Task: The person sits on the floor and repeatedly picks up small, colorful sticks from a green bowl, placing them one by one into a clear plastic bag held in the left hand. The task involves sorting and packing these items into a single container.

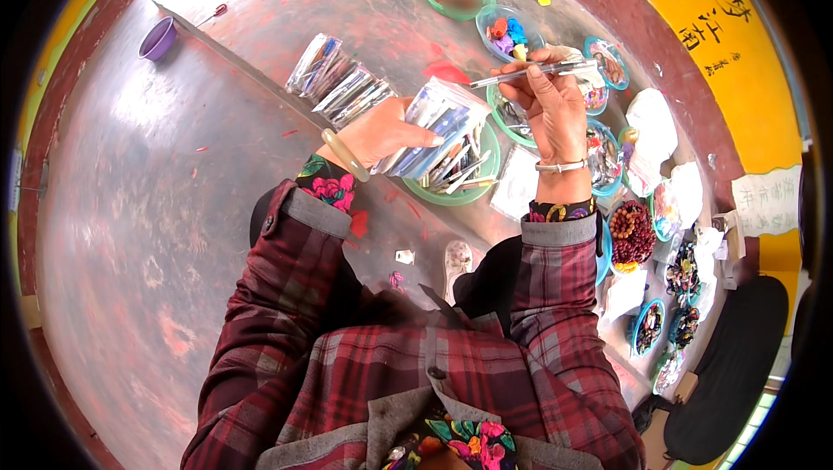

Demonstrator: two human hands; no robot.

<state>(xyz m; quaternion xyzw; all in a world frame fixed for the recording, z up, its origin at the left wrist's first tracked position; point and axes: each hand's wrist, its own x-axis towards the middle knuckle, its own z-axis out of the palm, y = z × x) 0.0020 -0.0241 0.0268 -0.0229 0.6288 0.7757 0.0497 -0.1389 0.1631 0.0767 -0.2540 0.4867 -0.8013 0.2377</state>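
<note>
A grey concrete floor [113,218], blotched with reddish stains, fills the room, crossed diagonally by a dark straight edge [230,55]. At right runs a yellow wall [759,71] bearing dark painted characters above a dark red band [657,23], with a pale written sheet [769,199] lower down. A narrower yellow-and-red wall [85,49] curves along the left. Strong white light washes the floor at upper left, leaving a glossy sheen further down
</note>
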